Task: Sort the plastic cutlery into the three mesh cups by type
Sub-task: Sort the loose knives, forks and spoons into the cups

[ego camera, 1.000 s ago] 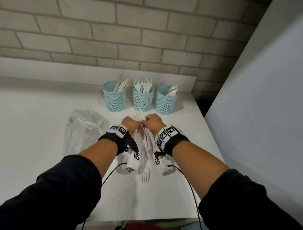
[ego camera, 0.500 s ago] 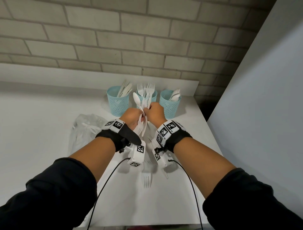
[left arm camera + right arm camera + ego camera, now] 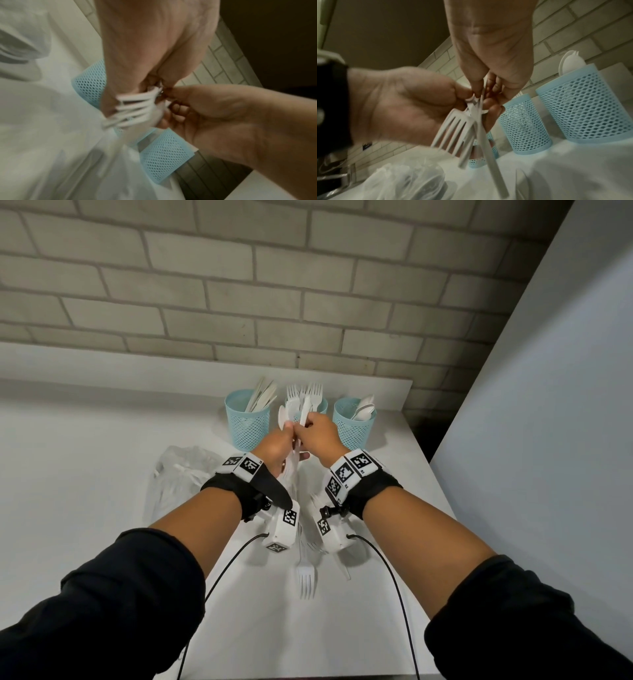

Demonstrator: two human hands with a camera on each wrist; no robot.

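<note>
Three blue mesh cups stand at the back: the knife cup (image 3: 247,419), the fork cup (image 3: 322,405) and the spoon cup (image 3: 354,422). My left hand (image 3: 287,430) grips a bundle of white cutlery (image 3: 291,412) just in front of the fork cup. Fork tines (image 3: 453,131) hang out below the fist. My right hand (image 3: 307,423) pinches one long white utensil (image 3: 488,142) in that bundle; its type is unclear. Both hands (image 3: 161,93) meet at the bundle. One fork (image 3: 306,580) lies on the table below my wrists.
A crumpled clear plastic bag (image 3: 178,477) lies left of my hands. The white table (image 3: 85,474) ends at a brick wall behind the cups and a grey panel on the right. More white cutlery (image 3: 344,571) lies partly hidden under my right wrist.
Both hands have lifted the bundle off the table and carried it toward the cups. The right hand now pinches a single piece of it.
</note>
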